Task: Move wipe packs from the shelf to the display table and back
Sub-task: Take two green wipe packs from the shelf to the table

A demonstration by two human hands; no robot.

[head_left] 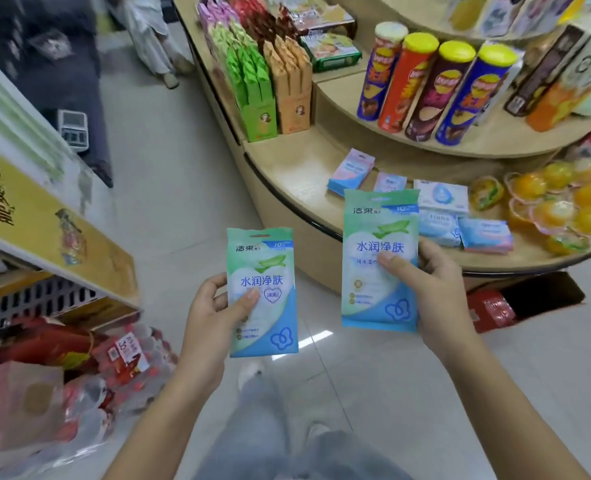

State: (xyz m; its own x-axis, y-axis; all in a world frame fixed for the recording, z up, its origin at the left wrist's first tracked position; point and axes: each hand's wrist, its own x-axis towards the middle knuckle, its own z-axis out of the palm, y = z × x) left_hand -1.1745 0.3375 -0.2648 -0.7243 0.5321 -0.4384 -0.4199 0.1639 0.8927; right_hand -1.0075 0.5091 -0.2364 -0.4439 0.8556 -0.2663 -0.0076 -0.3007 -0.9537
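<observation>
Chip tubes above tabletop wipe packs

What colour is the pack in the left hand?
The pack is green and blue with a white centre; head view.

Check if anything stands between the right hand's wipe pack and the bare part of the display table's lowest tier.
Nothing visible does. The right hand holds the wipe pack in open air before the display table; small packs lie beside that bare part.
</observation>
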